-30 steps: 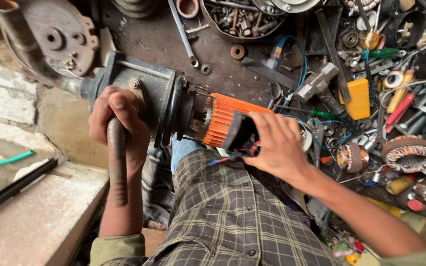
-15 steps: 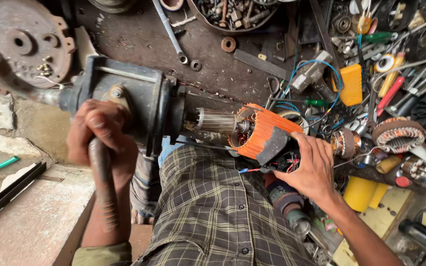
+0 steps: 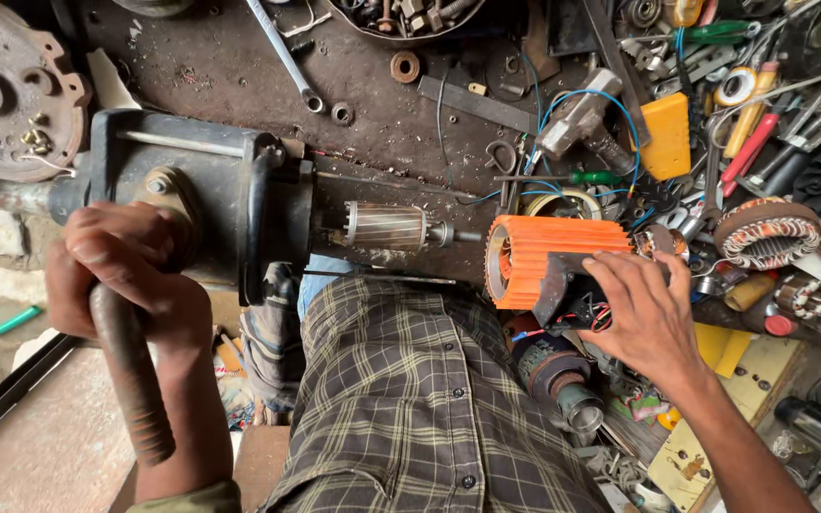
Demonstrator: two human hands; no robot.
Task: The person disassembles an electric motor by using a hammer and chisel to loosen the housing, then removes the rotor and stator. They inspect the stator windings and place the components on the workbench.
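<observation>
Orange motor housing (image 3: 551, 258) sits just right of the bare armature (image 3: 387, 225), apart from it, with only the shaft tip reaching toward its open mouth. The armature projects rightward out of the black gearbox body (image 3: 192, 195).

Head view, handling judgement: the ribbed orange shell looks like rigid plastic, fairly light on its own, though any windings inside would add weight. The ribs should give a sure grip. Thin coloured wires (image 3: 589, 316) hang at its lower right and look easy to snag; the best hold is probably around the ribbed barrel, clear of them. The gearbox body is likely heavy cast metal.

Head view, fingers: right hand (image 3: 643, 318) lies at the housing's lower right, fingers spread and loosely curled over the dark grip section, touching rather than clamped. Left hand (image 3: 121, 275), left of the gearbox body, is fisted tight round a rusty bar handle (image 3: 133, 380).
</observation>
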